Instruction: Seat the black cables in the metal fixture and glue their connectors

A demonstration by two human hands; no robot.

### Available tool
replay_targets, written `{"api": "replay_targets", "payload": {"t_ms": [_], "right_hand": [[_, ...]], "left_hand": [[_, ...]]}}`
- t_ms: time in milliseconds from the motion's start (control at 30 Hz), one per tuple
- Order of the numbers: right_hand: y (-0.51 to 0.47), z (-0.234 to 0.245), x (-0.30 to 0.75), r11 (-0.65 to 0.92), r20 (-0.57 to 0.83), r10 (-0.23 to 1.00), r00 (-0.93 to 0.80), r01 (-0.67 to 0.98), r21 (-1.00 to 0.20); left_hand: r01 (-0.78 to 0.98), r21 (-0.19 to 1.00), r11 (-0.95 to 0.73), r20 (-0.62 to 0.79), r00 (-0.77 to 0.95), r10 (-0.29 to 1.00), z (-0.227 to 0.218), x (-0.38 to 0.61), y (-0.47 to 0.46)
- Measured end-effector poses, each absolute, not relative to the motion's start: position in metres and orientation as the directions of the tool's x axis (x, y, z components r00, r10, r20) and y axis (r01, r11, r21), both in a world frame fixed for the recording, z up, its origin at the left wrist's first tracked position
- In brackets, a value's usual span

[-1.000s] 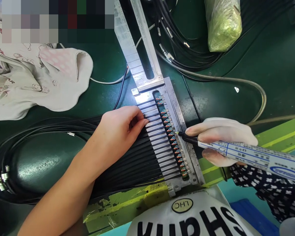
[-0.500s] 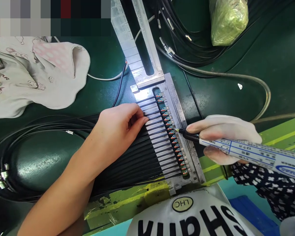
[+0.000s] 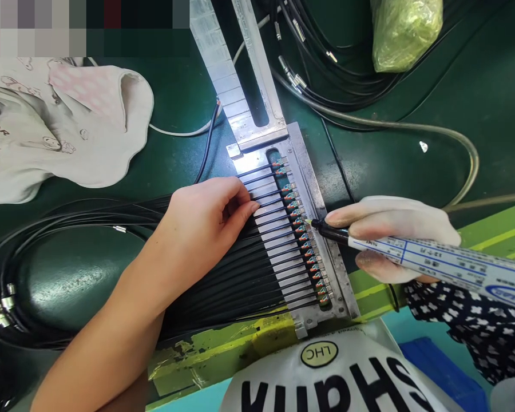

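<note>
A metal fixture (image 3: 298, 171) holds a row of black cables (image 3: 278, 237) side by side. Their stripped coloured wires meet small metal connectors (image 3: 301, 229) over a slot. My bare left hand (image 3: 210, 220) lies over the cables left of that row, thumb and forefinger pinched on a black cable near the fixture's edge. In my right hand (image 3: 395, 234), which wears whitish finger covers or a glove, is a pen (image 3: 446, 263) with a white, blue-printed barrel and black front end. Its pale tip touches or nearly touches a connector midway along the row.
A hinged-looking slotted metal plate (image 3: 227, 86) extends away from the fixture. Coiled black cables (image 3: 47, 226) lie left, more cables (image 3: 326, 86) at the back beside a green wrapped bundle (image 3: 405, 37). A patterned cloth (image 3: 98, 131) is at left. A clear tube (image 3: 467, 149) curves at right.
The pen tip has shifted slightly up the row of connectors with my right hand. My left hand keeps its pinch in nearly the same place. The whole view has shifted a little.
</note>
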State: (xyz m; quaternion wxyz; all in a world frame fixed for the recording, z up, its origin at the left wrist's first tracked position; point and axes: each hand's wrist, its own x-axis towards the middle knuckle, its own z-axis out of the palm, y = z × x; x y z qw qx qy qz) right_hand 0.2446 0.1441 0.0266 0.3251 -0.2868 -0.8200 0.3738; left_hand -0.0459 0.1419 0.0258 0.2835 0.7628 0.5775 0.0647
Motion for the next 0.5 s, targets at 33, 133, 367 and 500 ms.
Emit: {"api": "replay_targets", "payload": {"t_ms": [33, 133, 367, 500], "right_hand": [[0.1439, 0.0263, 0.2447, 0.558, 0.325, 0.712, -0.623, 0.221, -0.799], [0.1423, 0.0256, 0.2448, 0.561, 0.337, 0.716, -0.611, 0.218, -0.798], [0.1414, 0.0244, 0.243, 0.579, 0.372, 0.698, -0.612, 0.176, -0.796], [0.1425, 0.0247, 0.2429, 0.567, 0.353, 0.712, -0.607, 0.2, -0.799]], "left_hand": [[0.844, 0.507, -0.173, -0.227, 0.325, 0.918, 0.026, -0.0458, 0.1418], [0.844, 0.505, -0.18, -0.222, 0.328, 0.918, 0.026, -0.0457, 0.1419], [0.843, 0.506, -0.185, -0.222, 0.334, 0.916, 0.0248, -0.047, 0.1414], [0.843, 0.505, -0.185, -0.223, 0.334, 0.916, 0.0252, -0.0467, 0.1416]]}}
